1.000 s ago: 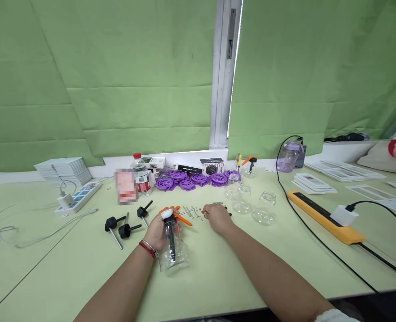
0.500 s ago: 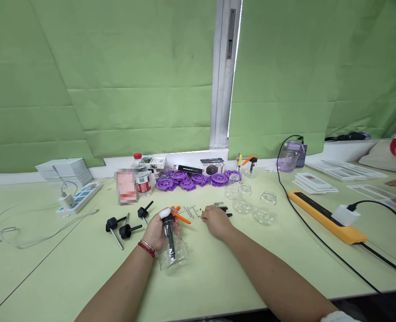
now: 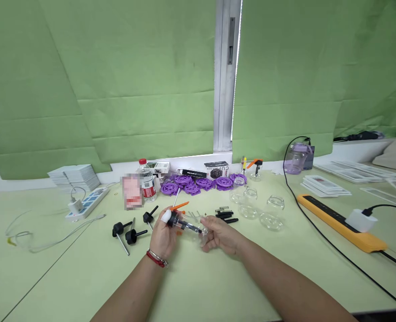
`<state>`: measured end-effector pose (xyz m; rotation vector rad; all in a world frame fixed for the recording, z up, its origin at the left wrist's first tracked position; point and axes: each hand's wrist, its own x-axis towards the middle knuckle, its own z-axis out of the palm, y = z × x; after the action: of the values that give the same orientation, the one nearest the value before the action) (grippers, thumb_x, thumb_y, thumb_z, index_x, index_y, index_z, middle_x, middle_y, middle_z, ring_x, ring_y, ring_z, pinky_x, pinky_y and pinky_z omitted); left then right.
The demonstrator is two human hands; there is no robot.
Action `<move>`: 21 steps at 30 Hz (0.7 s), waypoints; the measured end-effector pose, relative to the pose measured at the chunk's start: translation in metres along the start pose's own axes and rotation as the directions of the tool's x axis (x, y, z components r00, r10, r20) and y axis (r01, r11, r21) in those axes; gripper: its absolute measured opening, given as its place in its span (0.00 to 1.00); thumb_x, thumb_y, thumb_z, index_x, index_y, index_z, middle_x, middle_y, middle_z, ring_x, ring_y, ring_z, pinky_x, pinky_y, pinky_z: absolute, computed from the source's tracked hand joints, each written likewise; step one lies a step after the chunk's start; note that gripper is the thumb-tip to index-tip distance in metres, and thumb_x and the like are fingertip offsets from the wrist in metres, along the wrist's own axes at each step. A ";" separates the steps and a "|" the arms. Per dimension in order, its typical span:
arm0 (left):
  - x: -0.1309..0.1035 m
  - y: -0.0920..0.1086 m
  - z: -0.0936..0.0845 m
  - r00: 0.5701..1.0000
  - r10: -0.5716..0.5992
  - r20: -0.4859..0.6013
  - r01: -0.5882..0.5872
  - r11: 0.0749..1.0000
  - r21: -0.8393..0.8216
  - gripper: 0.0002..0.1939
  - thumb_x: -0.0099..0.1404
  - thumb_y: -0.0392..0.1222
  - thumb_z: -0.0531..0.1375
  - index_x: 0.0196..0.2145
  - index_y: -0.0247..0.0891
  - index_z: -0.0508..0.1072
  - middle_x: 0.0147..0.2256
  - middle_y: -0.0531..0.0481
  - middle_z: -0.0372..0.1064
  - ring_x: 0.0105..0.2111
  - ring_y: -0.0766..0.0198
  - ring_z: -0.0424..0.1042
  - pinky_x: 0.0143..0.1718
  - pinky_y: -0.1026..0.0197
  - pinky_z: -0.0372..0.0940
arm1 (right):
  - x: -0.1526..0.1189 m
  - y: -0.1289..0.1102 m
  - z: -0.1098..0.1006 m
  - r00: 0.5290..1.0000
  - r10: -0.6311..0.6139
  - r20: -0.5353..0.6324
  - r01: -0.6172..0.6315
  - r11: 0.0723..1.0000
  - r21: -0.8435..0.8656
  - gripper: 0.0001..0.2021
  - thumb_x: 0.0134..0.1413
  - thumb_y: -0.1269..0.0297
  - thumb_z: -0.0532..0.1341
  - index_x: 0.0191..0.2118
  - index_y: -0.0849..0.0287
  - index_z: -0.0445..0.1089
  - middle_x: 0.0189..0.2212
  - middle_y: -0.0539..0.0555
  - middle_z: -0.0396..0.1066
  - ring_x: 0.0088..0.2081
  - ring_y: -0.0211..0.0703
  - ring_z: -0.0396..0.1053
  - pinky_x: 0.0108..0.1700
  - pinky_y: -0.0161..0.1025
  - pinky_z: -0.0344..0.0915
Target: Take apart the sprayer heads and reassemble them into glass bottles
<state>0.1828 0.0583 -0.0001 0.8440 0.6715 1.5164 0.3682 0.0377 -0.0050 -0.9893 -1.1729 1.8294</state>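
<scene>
My left hand is closed round the black top of a clear jar, which lies tilted on its side in the air. Orange handle pieces and a metal rod stick out by my left fingers. The jar's far end is gripped by my right hand; whether a small part is also between those fingers cannot be made out. Beyond my right hand lie black rods and springs. Several black caps with stems lie left of my left hand.
Purple wheel-shaped parts line the back beside a water bottle. Clear jars stand right of centre. An orange power strip and black cable are at the right, a white power strip at the left. A person's hand shows at the far right edge.
My right hand has left the small parts on the table and now holds the jar's lower end. The jar has turned from nearly upright to lying sideways. The view has shifted slightly.
</scene>
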 end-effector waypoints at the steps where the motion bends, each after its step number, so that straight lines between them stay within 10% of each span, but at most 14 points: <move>1: 0.000 0.000 0.000 1.000 0.007 0.025 -0.009 0.998 0.070 0.10 0.59 0.44 0.59 0.34 0.35 0.70 0.30 0.48 0.70 0.32 0.62 0.70 0.33 0.63 0.65 | 0.000 -0.001 -0.001 0.999 -0.014 -0.040 0.015 1.000 0.022 0.22 0.47 0.43 0.59 0.37 0.57 0.60 0.25 0.49 0.67 0.23 0.37 0.67 0.28 0.38 0.68; 8: -0.001 0.004 0.001 0.997 -0.025 -0.074 0.059 0.861 0.506 0.15 0.58 0.50 0.58 0.23 0.36 0.67 0.16 0.56 0.60 0.15 0.71 0.56 0.16 0.68 0.50 | -0.002 -0.011 -0.007 0.971 -0.208 -0.118 0.174 0.953 -0.248 0.21 0.45 0.46 0.61 0.39 0.58 0.63 0.26 0.49 0.64 0.21 0.34 0.61 0.22 0.33 0.60; 14: -0.004 0.012 0.003 0.978 -0.116 -0.172 0.187 0.852 0.488 0.17 0.59 0.52 0.57 0.19 0.38 0.63 0.12 0.57 0.55 0.11 0.71 0.51 0.13 0.67 0.41 | -0.017 -0.022 -0.009 0.799 -0.584 0.141 0.522 0.558 -0.645 0.39 0.30 0.56 0.71 0.53 0.49 0.60 0.55 0.56 0.54 0.52 0.48 0.58 0.54 0.42 0.56; 21: -0.007 0.010 0.006 0.997 0.048 -0.067 -0.001 0.817 0.577 0.16 0.57 0.51 0.58 0.21 0.37 0.64 0.15 0.57 0.56 0.14 0.71 0.54 0.15 0.68 0.48 | -0.009 -0.016 -0.013 0.992 -0.126 0.011 0.124 0.953 -0.278 0.35 0.48 0.37 0.53 0.56 0.54 0.54 0.45 0.61 0.62 0.38 0.47 0.69 0.33 0.43 0.68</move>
<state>0.1821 0.0496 0.0099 1.2555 1.2220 1.3833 0.3865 0.0393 0.0083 -1.0483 -1.4832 1.5888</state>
